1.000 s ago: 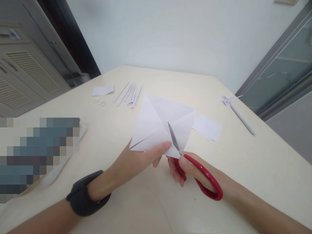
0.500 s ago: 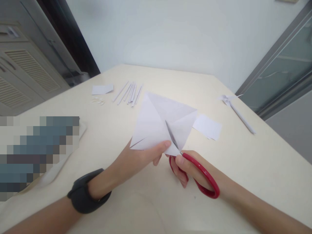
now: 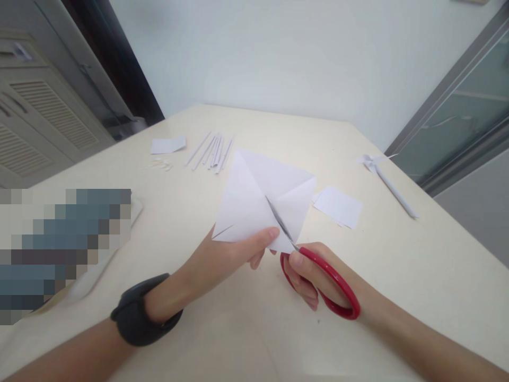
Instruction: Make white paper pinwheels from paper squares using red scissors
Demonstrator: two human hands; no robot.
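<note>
Head view, nearest to me: my left forearm wears a matte black wristband (image 3: 145,317), and my left hand (image 3: 222,260) has its grip pinched shut on the near edge of a creased white paper square (image 3: 254,204), thumb on top. My right hand (image 3: 314,273) has its fingers closed through the glossy red loop handles of the scissors (image 3: 318,276), whose thin steel blades run up into the sheet along a diagonal fold toward its middle. The sheet is held tilted above the smooth cream bench (image 3: 397,276), its folds splitting it into triangular panels, and a short slit shows at its lower left corner. At my left, a pixelated block covers part of the bench beside a pale flat object I cannot make out. Just right of the sheet lies a small flat white paper piece (image 3: 338,207). Farther right rests a white paper pinwheel on a slim rolled stick (image 3: 387,183). Toward the far left corner sit a fan of narrow rolled paper sticks (image 3: 210,152), tiny scraps (image 3: 159,166) and another small paper rectangle (image 3: 168,145). Beyond are a louvred grey cabinet (image 3: 35,132) and a plain pale wall.
</note>
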